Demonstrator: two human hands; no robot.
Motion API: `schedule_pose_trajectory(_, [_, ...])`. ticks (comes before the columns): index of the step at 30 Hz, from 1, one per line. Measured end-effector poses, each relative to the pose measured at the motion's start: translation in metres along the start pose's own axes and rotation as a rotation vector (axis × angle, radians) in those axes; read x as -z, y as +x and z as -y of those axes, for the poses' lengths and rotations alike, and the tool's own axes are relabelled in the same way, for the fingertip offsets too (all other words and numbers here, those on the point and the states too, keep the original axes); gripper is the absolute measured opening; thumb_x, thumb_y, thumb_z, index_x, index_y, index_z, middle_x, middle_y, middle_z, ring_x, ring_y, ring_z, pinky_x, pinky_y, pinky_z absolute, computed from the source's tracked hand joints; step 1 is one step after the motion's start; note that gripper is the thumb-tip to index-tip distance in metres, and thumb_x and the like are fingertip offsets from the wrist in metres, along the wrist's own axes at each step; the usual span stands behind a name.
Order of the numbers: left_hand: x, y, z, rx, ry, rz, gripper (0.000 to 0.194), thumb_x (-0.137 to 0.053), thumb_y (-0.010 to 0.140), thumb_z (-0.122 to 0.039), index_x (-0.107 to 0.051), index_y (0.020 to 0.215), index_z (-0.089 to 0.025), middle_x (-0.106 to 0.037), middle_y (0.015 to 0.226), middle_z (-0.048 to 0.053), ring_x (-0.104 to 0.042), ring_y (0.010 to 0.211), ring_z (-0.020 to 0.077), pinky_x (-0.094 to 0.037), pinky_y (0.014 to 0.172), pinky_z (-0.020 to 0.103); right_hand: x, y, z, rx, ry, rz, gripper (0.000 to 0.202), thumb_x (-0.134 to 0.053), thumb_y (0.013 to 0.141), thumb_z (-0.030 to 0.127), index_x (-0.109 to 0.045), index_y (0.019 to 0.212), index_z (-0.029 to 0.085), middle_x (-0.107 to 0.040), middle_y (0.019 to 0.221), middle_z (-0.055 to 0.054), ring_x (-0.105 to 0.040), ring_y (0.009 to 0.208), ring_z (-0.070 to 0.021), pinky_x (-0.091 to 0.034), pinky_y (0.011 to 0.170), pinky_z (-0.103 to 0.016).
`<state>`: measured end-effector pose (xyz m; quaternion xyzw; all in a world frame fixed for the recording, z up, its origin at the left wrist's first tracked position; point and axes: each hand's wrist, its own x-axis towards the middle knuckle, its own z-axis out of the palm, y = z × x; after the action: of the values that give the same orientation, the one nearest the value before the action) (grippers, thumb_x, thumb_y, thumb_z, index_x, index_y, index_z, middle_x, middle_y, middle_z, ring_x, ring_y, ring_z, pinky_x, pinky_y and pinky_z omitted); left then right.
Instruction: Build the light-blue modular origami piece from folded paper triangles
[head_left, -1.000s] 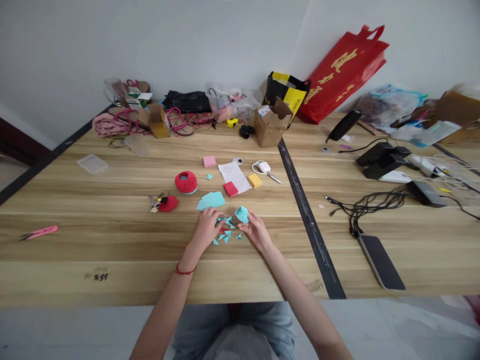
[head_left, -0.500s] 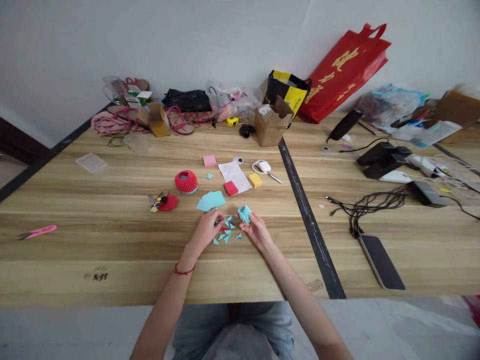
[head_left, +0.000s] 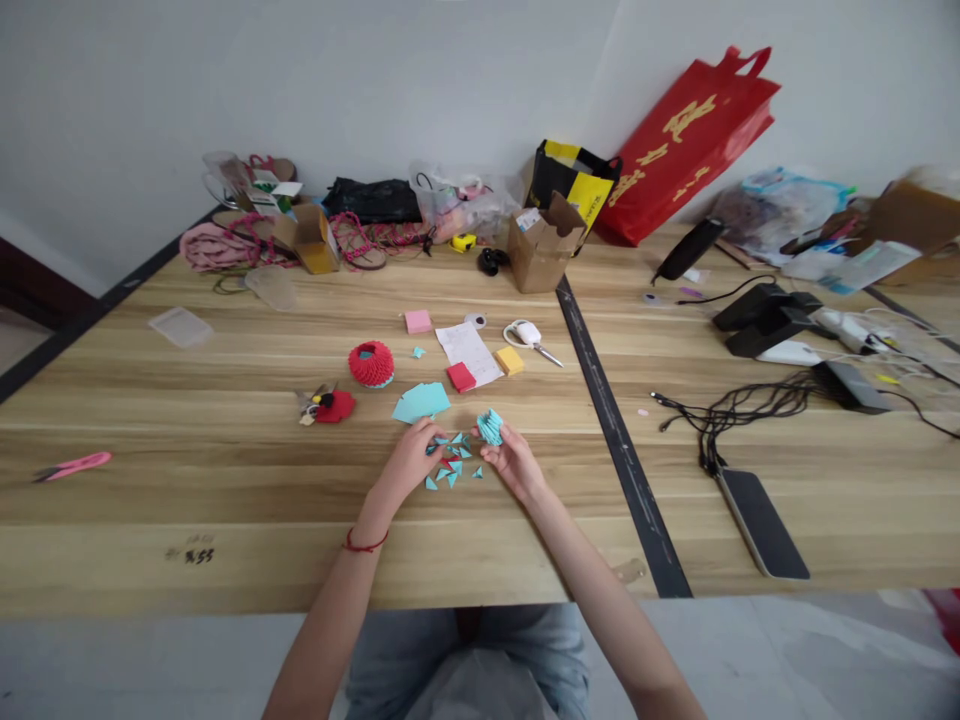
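A light-blue folded-paper piece (head_left: 490, 428) is held up in my right hand (head_left: 515, 462), between thumb and fingers. My left hand (head_left: 412, 452) rests at the left edge of a scatter of small blue paper triangles (head_left: 453, 478), its fingers closed together; whatever they pinch is too small to make out. A few red bits lie among the triangles. Just beyond my left hand lie fanned blue paper sheets (head_left: 421, 402). Farther left stands a round red paper basket (head_left: 371, 365) with a blue base.
Red (head_left: 461, 377), yellow (head_left: 509, 361) and pink (head_left: 418, 321) paper stacks lie around a written sheet (head_left: 466, 350). Scissors (head_left: 551, 355) point right. Pink snips (head_left: 73, 466) lie far left. Cables (head_left: 750, 410) and a phone-like device (head_left: 763, 524) lie right. Bags and boxes line the wall.
Both hands stay nearly in place. The fingers of my left hand have shifted slightly at the triangles, and the blue piece in my right hand is turned a little.
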<state>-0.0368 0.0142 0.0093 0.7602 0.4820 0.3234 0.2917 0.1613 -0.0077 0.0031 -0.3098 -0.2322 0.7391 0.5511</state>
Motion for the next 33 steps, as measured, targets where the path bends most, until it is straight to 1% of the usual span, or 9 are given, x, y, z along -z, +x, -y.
schedule_pose_trajectory(2, [0.000, 0.001, -0.002, 0.014, -0.084, -0.027, 0.008, -0.058, 0.077, -0.011, -0.063, 0.080, -0.016, -0.058, 0.085, 0.005, -0.058, 0.080, 0.0177, -0.050, 0.074, 0.032, 0.000, 0.000, 0.000, -0.001, -0.009, -0.003, 0.031, -0.071, 0.074, 0.037, -0.063, 0.097, 0.017, -0.073, 0.091, -0.008, -0.066, 0.058, -0.0127, -0.056, 0.056, -0.023])
schedule_pose_trajectory(5, [-0.002, 0.002, -0.005, 0.051, -0.315, -0.069, 0.005, -0.063, 0.076, -0.020, -0.064, 0.079, -0.016, -0.060, 0.088, 0.006, -0.060, 0.083, 0.0175, -0.053, 0.075, 0.032, -0.001, -0.001, -0.001, -0.005, -0.028, -0.005, 0.033, -0.073, 0.073, 0.036, -0.062, 0.098, 0.017, -0.073, 0.091, -0.009, -0.066, 0.059, -0.0128, -0.055, 0.057, -0.023])
schedule_pose_trajectory(8, [-0.004, 0.002, -0.009, 0.148, -0.577, -0.071, 0.016, -0.071, 0.070, -0.028, -0.066, 0.076, -0.014, -0.062, 0.098, 0.008, -0.063, 0.088, 0.0185, -0.054, 0.081, 0.035, -0.001, -0.001, -0.002, -0.002, -0.053, -0.017, 0.034, -0.075, 0.071, 0.035, -0.061, 0.097, 0.017, -0.074, 0.087, -0.007, -0.067, 0.058, -0.0136, -0.055, 0.055, -0.023])
schedule_pose_trajectory(11, [-0.003, 0.003, -0.013, 0.277, -0.735, -0.040, 0.024, -0.078, 0.060, -0.030, -0.066, 0.072, -0.013, -0.066, 0.101, 0.009, -0.065, 0.090, 0.0203, -0.053, 0.084, 0.036, -0.002, -0.001, -0.005, 0.005, -0.078, -0.033, 0.036, -0.076, 0.069, 0.035, -0.061, 0.098, 0.018, -0.073, 0.081, -0.004, -0.067, 0.057, -0.0139, -0.055, 0.054, -0.023])
schedule_pose_trajectory(16, [-0.002, 0.004, -0.020, 0.471, -0.860, -0.039, 0.031, -0.085, 0.047, -0.030, -0.066, 0.066, -0.013, -0.071, 0.097, 0.008, -0.066, 0.083, 0.0203, -0.053, 0.079, 0.035, -0.004, -0.002, -0.006, 0.015, -0.108, -0.038, 0.037, -0.077, 0.068, 0.035, -0.061, 0.097, 0.019, -0.072, 0.078, -0.001, -0.067, 0.055, -0.0135, -0.055, 0.053, -0.023])
schedule_pose_trajectory(22, [-0.004, 0.003, -0.020, 0.598, -0.966, -0.020, 0.041, -0.088, 0.042, -0.028, -0.072, 0.076, -0.013, -0.074, 0.083, 0.006, -0.068, 0.074, 0.0190, -0.053, 0.077, 0.034, -0.007, -0.004, -0.004, 0.008, -0.124, -0.047, 0.038, -0.077, 0.067, 0.036, -0.061, 0.097, 0.018, -0.071, 0.078, -0.001, -0.066, 0.055, -0.0128, -0.055, 0.054, -0.023])
schedule_pose_trajectory(26, [-0.004, 0.004, -0.020, 0.640, -1.048, 0.035, 0.046, -0.088, 0.044, -0.031, -0.073, 0.083, -0.012, -0.074, 0.083, 0.008, -0.069, 0.076, 0.0202, -0.054, 0.080, 0.036, -0.006, -0.003, -0.005, 0.012, -0.132, -0.045, 0.038, -0.076, 0.068, 0.036, -0.061, 0.098, 0.019, -0.071, 0.078, -0.001, -0.066, 0.055, -0.0129, -0.054, 0.054, -0.023])
schedule_pose_trajectory(29, [-0.006, 0.004, -0.017, 0.650, -1.129, -0.003, 0.043, -0.087, 0.048, -0.035, -0.071, 0.080, -0.011, -0.074, 0.083, 0.008, -0.069, 0.079, 0.0200, -0.053, 0.083, 0.035, -0.004, -0.003, -0.006, 0.005, -0.140, -0.031, 0.038, -0.076, 0.068, 0.036, -0.061, 0.099, 0.019, -0.071, 0.079, -0.002, -0.067, 0.057, -0.0140, -0.054, 0.055, -0.024])
schedule_pose_trajectory(33, [-0.008, 0.004, -0.014, 0.600, -1.155, -0.040, 0.039, -0.087, 0.048, -0.033, -0.066, 0.074, -0.012, -0.071, 0.076, 0.004, -0.069, 0.076, 0.0199, -0.055, 0.079, 0.035, -0.002, -0.002, -0.008, -0.001, -0.161, -0.051, 0.041, -0.077, 0.067, 0.038, -0.060, 0.099, 0.019, -0.071, 0.080, -0.003, -0.066, 0.057, -0.0155, -0.053, 0.053, -0.025])
